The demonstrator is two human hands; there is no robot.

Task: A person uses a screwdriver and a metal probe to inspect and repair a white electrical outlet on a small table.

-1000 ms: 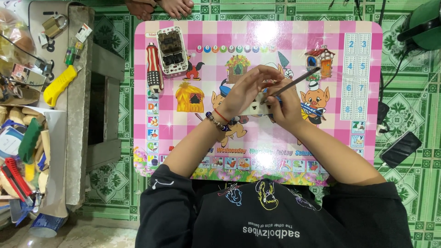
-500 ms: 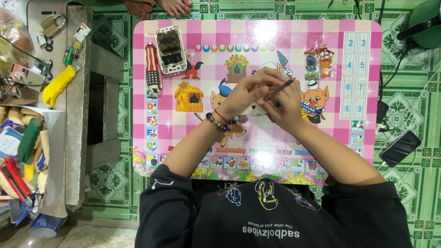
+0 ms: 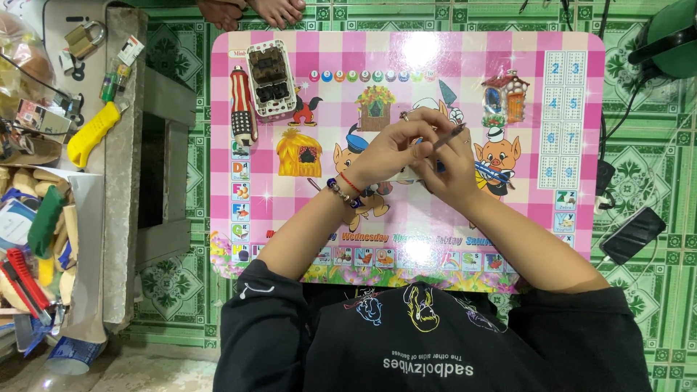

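Both my hands meet over the middle of a pink checked children's table (image 3: 312, 210) printed with cartoon pigs and houses. My left hand (image 3: 388, 149), with beaded bracelets at the wrist, curls over a small white part (image 3: 408, 175) that is mostly hidden. My right hand (image 3: 454, 174) pinches a thin dark tool (image 3: 451, 133), its tip pointing up and right. A white socket module (image 3: 270, 78) and a red-and-black striped screwdriver (image 3: 242, 107) lie at the table's far left.
Another person's bare feet (image 3: 254, 11) show beyond the far edge. A cluttered shelf on the left holds a yellow-handled tool (image 3: 91, 134) and a padlock (image 3: 83, 40). A dark phone (image 3: 632, 234) lies on the green tiled floor to the right.
The thin tool has drawn in toward my hands and shows less length. Both hands have closed tighter around the small part.
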